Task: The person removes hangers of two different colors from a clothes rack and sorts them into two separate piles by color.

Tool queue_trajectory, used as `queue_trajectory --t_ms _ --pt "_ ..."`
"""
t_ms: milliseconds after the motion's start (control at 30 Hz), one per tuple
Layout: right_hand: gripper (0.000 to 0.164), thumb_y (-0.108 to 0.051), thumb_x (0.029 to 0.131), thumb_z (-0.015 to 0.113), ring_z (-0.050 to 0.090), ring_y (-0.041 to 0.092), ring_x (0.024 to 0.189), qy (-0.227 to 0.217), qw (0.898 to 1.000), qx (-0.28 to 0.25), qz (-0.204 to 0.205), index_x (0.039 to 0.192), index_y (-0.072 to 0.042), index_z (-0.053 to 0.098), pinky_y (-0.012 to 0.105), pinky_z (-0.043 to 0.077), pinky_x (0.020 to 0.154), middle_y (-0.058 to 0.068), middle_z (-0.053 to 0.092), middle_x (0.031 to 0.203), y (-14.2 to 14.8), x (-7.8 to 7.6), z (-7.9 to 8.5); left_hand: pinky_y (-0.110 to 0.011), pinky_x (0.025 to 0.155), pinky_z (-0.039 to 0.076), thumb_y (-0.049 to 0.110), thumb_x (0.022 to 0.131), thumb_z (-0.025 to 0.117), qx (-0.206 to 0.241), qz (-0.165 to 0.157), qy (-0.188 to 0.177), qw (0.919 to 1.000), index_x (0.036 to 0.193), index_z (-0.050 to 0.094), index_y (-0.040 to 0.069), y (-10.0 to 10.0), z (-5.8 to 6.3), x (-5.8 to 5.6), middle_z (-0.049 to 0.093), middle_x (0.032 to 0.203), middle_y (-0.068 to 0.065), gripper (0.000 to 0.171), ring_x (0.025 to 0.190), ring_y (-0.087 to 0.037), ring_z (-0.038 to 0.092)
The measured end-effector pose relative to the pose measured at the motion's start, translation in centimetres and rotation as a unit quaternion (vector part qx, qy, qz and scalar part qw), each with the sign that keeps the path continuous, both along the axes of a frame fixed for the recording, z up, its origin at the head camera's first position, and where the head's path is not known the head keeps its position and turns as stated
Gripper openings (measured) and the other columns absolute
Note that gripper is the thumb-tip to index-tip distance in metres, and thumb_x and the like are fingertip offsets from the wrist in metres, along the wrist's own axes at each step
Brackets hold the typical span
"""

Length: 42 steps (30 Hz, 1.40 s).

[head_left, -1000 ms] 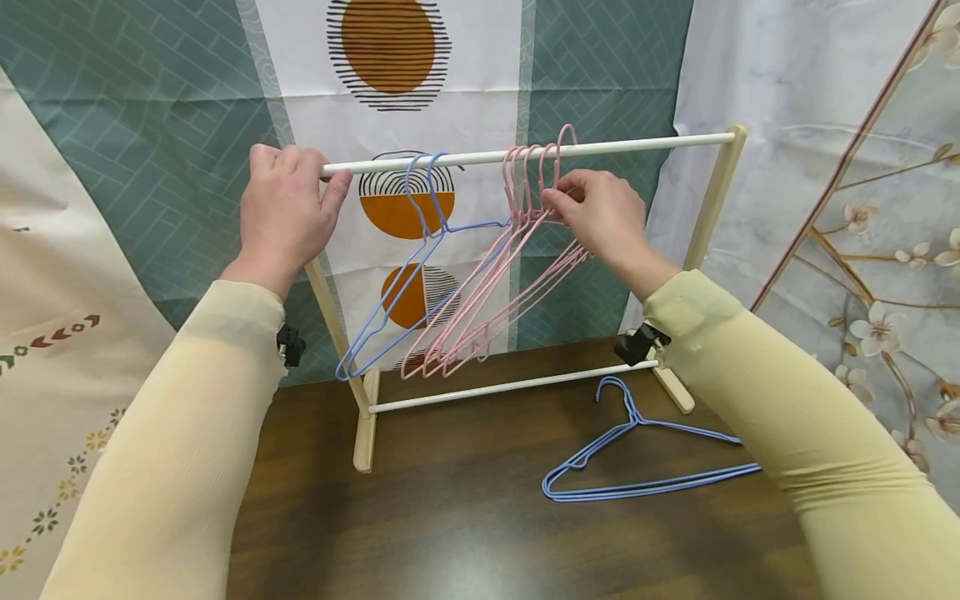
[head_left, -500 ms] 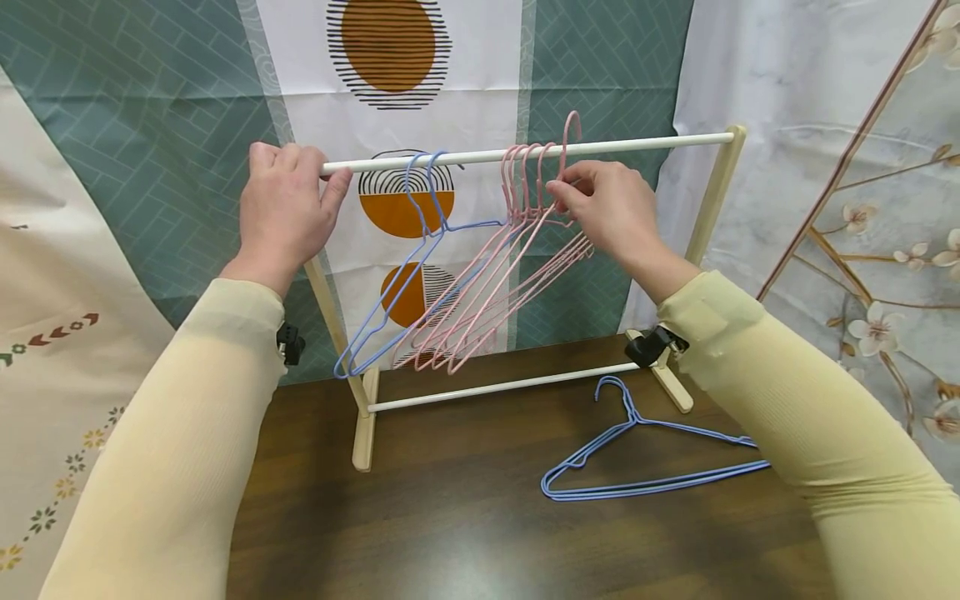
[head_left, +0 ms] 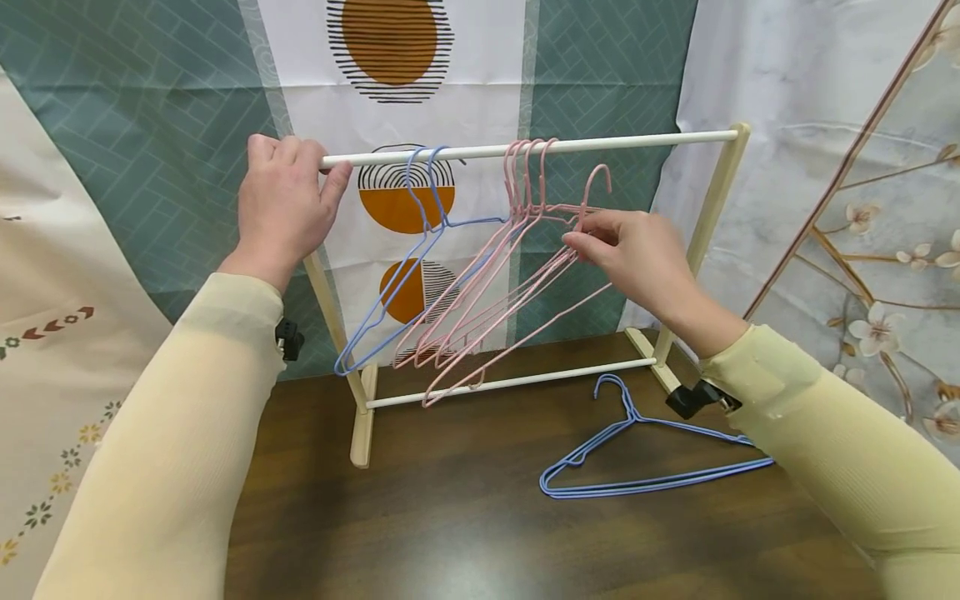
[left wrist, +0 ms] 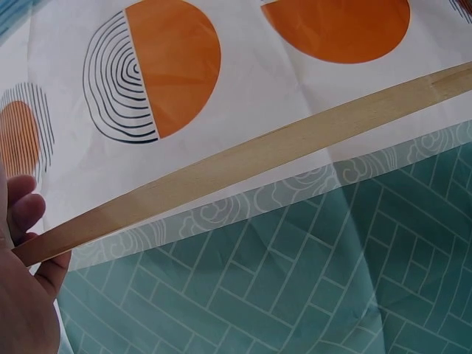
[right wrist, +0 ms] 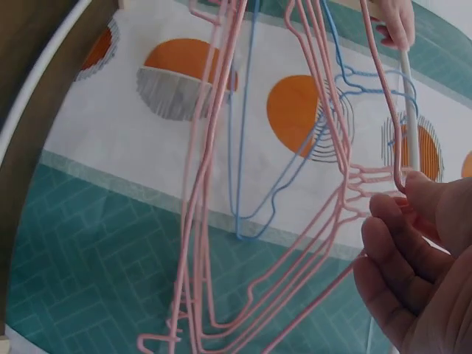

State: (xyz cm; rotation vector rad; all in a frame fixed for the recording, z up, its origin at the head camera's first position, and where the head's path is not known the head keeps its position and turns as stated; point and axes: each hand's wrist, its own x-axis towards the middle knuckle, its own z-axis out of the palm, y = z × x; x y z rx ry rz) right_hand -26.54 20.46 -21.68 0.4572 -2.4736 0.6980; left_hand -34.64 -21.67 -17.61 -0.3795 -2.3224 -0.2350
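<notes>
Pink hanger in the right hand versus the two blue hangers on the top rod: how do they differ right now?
The pink hanger is off the top rod, pinched by the right hand; the blue hangers are hooked over it. The blue hangers hang nearer the left hand than the pink hanger does. Both kinds are slim triangles with curved hooks.

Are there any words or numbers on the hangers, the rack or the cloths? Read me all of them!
No words or numbers can be read.
Pink hanger in the right hand, rack: no writing shows.
Orange-circle cloth: only patterns.
Beige cloth: flowers and shapes; one dark mark is too small to make out.
</notes>
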Motion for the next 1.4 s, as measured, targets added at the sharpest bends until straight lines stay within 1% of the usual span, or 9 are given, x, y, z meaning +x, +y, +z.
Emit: queue_trajectory --t_ms 133,233,300,400,600,800,900,1133,1400 --pt "0.020 -0.035 0.108 0.076 0.061 0.020 0.072 0.002 1.000 0.023 0.010 0.102 -0.018 0.083 0.040 0.043 0.068 -0.003 0.074 0.080 0.3 1.0 -1.3 -0.059 0.098 0.042 0.045 0.120 0.042 -0.001 0.001 -0.003 1.0000 0.116 0.058 -0.007 0.1 0.1 0.1 0.057 0.112 -0.028 0.055 0.125 -0.049 0.039" --pt "0.018 -0.035 0.107 0.077 0.061 0.017 0.069 -0.004 0.999 0.033 0.018 0.102 -0.019 0.084 0.039 0.043 0.066 -0.006 0.073 0.077 0.3 1.5 -2.3 -0.059 0.097 0.042 0.046 0.120 0.041 -0.002 0.003 -0.005 1.0000 0.117 0.058 -0.007 0.1 0.1 0.1 0.057 0.113 -0.027 0.055 0.126 -0.049 0.038" --pt "0.018 -0.035 0.107 0.077 0.062 0.016 0.068 -0.010 0.999 0.040 0.024 0.105 -0.019 0.085 0.039 0.043 0.064 -0.006 0.074 0.077 0.2 1.7 -3.0 -0.059 0.098 0.041 0.046 0.120 0.041 -0.003 0.004 -0.005 1.0000 0.117 0.058 -0.007 0.1 0.0 0.0 0.057 0.113 -0.028 0.055 0.125 -0.049 0.038" --pt "0.021 -0.037 0.108 0.075 0.058 0.016 0.066 -0.020 0.998 0.052 0.033 0.106 -0.019 0.085 0.039 0.041 0.063 -0.007 0.072 0.076 0.1 2.0 -3.8 -0.059 0.098 0.040 0.045 0.120 0.042 -0.005 0.004 -0.002 1.0000 0.116 0.057 -0.007 0.1 0.0 0.0 0.057 0.113 -0.028 0.055 0.125 -0.049 0.038" --pt "0.021 -0.036 0.107 0.076 0.051 0.016 0.063 -0.037 0.997 0.053 0.050 0.108 -0.019 0.086 0.038 0.039 0.061 -0.008 0.062 0.068 -0.4 2.2 -5.6 -0.059 0.098 0.040 0.044 0.120 0.043 -0.005 -0.006 0.006 0.9999 0.114 0.057 -0.007 0.3 0.0 -0.1 0.057 0.111 -0.028 0.054 0.124 -0.049 0.039" --pt "0.022 -0.040 0.107 0.074 0.048 0.015 0.060 -0.073 0.993 0.059 0.066 0.097 -0.022 0.083 0.038 0.036 0.060 -0.010 0.052 0.063 -1.4 2.3 -7.3 -0.059 0.097 0.040 0.043 0.120 0.043 -0.001 -0.004 0.008 1.0000 0.115 0.058 -0.007 0.2 0.0 -0.1 0.057 0.111 -0.028 0.053 0.123 -0.049 0.039" --pt "0.019 -0.038 0.107 0.075 0.047 0.015 0.062 -0.086 0.991 0.062 0.078 0.097 -0.023 0.083 0.038 0.037 0.063 -0.009 0.049 0.064 -2.0 2.4 -7.9 -0.059 0.097 0.039 0.043 0.120 0.043 -0.001 -0.005 0.010 0.9999 0.114 0.058 -0.007 0.1 0.0 -0.1 0.057 0.110 -0.028 0.053 0.122 -0.049 0.039" --pt "0.013 -0.032 0.105 0.077 0.051 0.014 0.068 -0.095 0.988 0.066 0.107 0.099 -0.022 0.083 0.038 0.041 0.066 -0.011 0.058 0.074 -3.8 2.7 -9.5 -0.059 0.102 0.035 0.044 0.120 0.042 -0.004 -0.001 -0.002 1.0000 0.116 0.057 -0.007 -0.1 -0.1 -0.1 0.056 0.110 -0.028 0.053 0.123 -0.049 0.039" --pt "0.017 -0.034 0.106 0.076 0.051 0.011 0.069 -0.139 0.978 0.057 0.142 0.098 -0.021 0.083 0.035 0.042 0.065 -0.013 0.063 0.075 -6.9 3.2 -11.8 -0.058 0.102 0.034 0.046 0.120 0.040 -0.006 0.004 -0.011 0.9999 0.117 0.058 -0.007 0.1 0.1 -0.2 0.056 0.111 -0.027 0.056 0.124 -0.048 0.038"
